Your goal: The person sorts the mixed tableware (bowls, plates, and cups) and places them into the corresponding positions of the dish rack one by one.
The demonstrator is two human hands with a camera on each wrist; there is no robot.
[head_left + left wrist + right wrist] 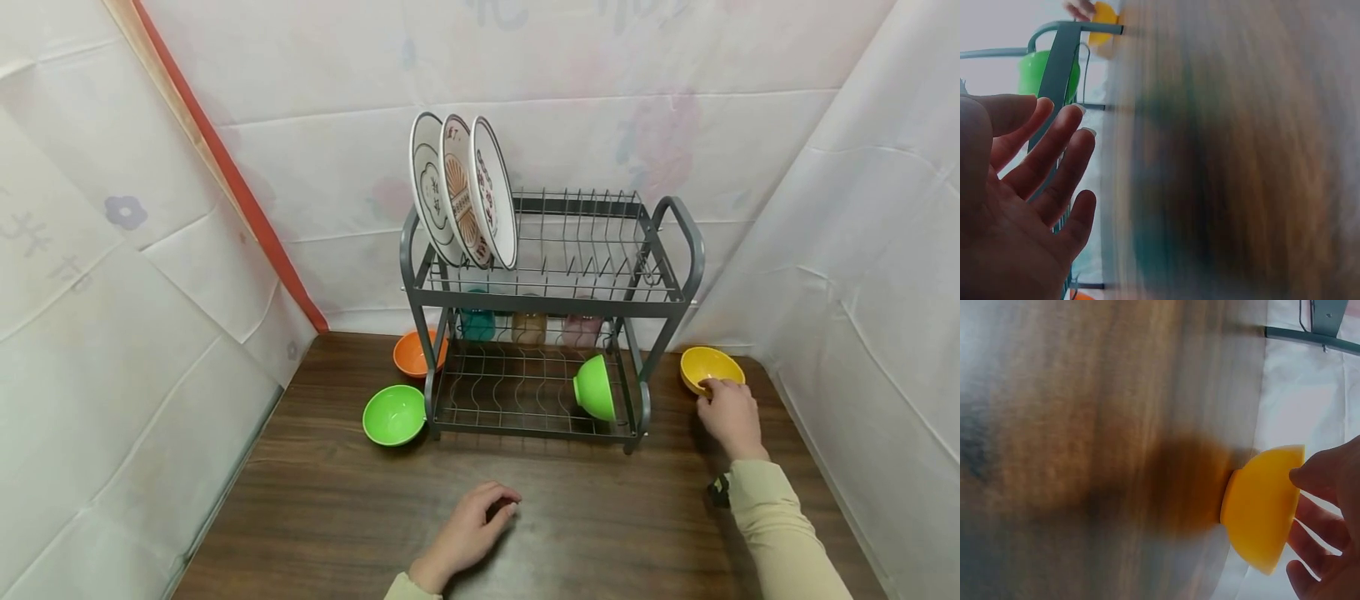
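Note:
At the right, my right hand pinches the near rim of a yellow bowl. In the right wrist view the thumb lies on the outside of the yellow bowl, with the fingers past its rim. My left hand hangs over the front of the table, fingers loosely bent and holding nothing. The left wrist view shows its palm and spread fingers. Between and beyond the hands stands a grey two-tier dish rack. A green bowl sits on edge in its lower tier, at the right end.
Three patterned plates stand upright at the upper tier's left. Behind the lower tier hang teal, amber and pink cups. An orange bowl and another green bowl rest left of the rack. White cloth surrounds the wooden table.

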